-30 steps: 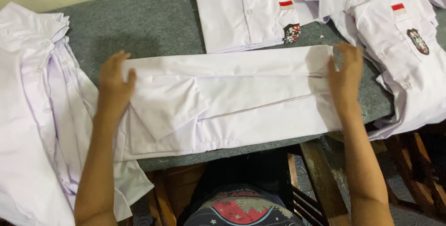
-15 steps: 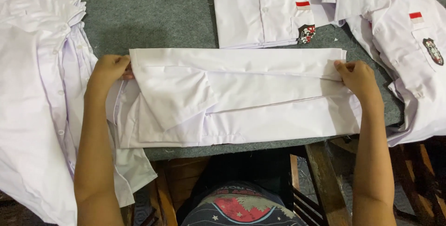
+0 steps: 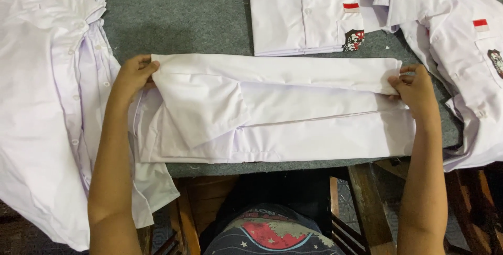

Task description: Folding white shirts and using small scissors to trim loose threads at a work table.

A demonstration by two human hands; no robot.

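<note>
Hands pinch folded white shirt [image 3: 293, 113] ends — left hand [image 3: 133, 77], right hand [image 3: 416, 90] — on grey table [image 3: 178, 19].

I have both bare forearms reaching forward and spread wide apart, my left hand [image 3: 132, 77] curled with thumb and fingers pinched together at its inner side, my right hand [image 3: 416, 88] likewise pinched shut, knuckles up, both wrists held low and straight.

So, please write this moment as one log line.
left hand: grips shirt end | right hand: grips other end | shirt: half-folded on table
</note>
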